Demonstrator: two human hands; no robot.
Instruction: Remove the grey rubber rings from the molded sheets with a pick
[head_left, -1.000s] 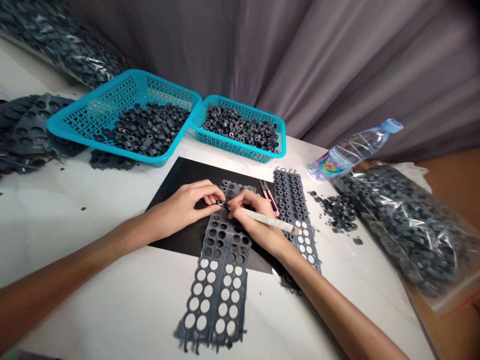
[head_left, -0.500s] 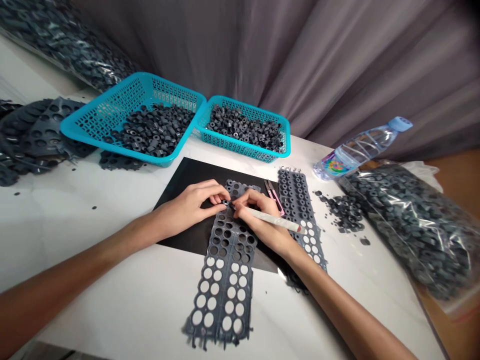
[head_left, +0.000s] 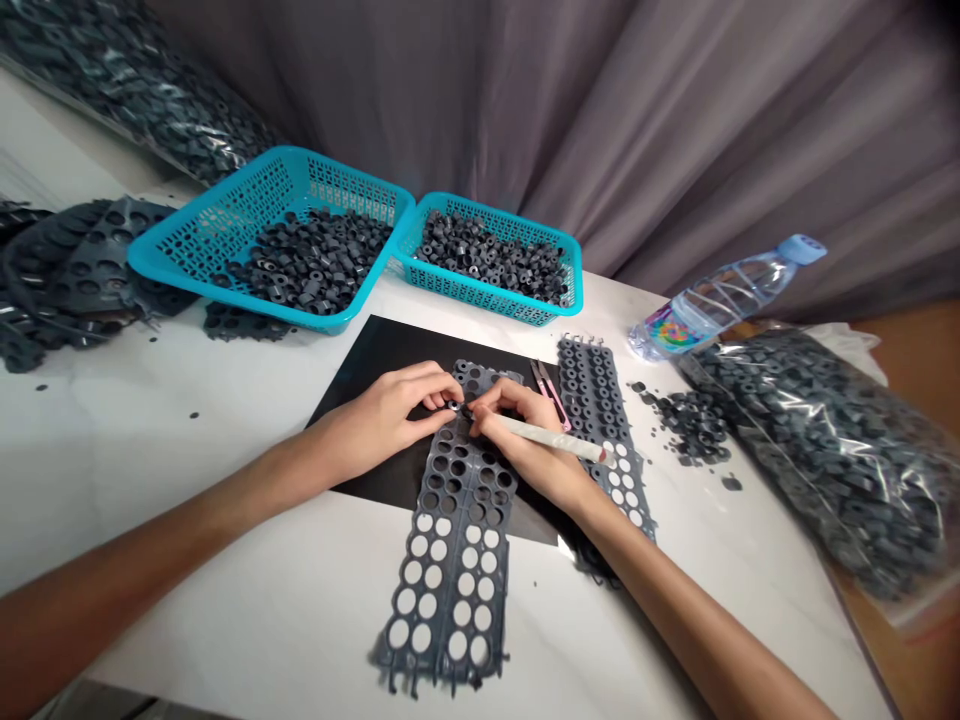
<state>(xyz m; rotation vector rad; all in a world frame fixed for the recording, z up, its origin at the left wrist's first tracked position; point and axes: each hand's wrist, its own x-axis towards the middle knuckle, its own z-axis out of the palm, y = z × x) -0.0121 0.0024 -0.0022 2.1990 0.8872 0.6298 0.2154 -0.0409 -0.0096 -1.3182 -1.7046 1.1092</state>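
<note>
My right hand point(head_left: 525, 425) is closed around a slim pen-like tool point(head_left: 551, 437) with a pale wrapped handle and a reddish end; its tip is hidden near the fingers. My left hand point(head_left: 394, 408) pinches a small dark rubber ring point(head_left: 454, 405) close to that tip. Both hands are over a long grey perforated rubber sheet point(head_left: 452, 600), which lies partly on a black mat point(head_left: 360, 380) and partly on the white table. Pink-handled thread snips point(head_left: 553, 392) lie just right of my right hand, beside a second perforated sheet point(head_left: 592, 390) with rings still in its upper holes.
Two blue baskets point(head_left: 247, 305) point(head_left: 480, 308) of small dark rings stand at the back. A plastic bottle point(head_left: 724, 300), loose bits point(head_left: 694, 425) and a filled clear bag point(head_left: 832, 460) are on the right. Scrap sheets point(head_left: 90, 270) pile up at left, below another bag point(head_left: 135, 80).
Almost nothing differs. The whole view has shifted slightly, and both hands keep the same grip at the same spot over the sheet.
</note>
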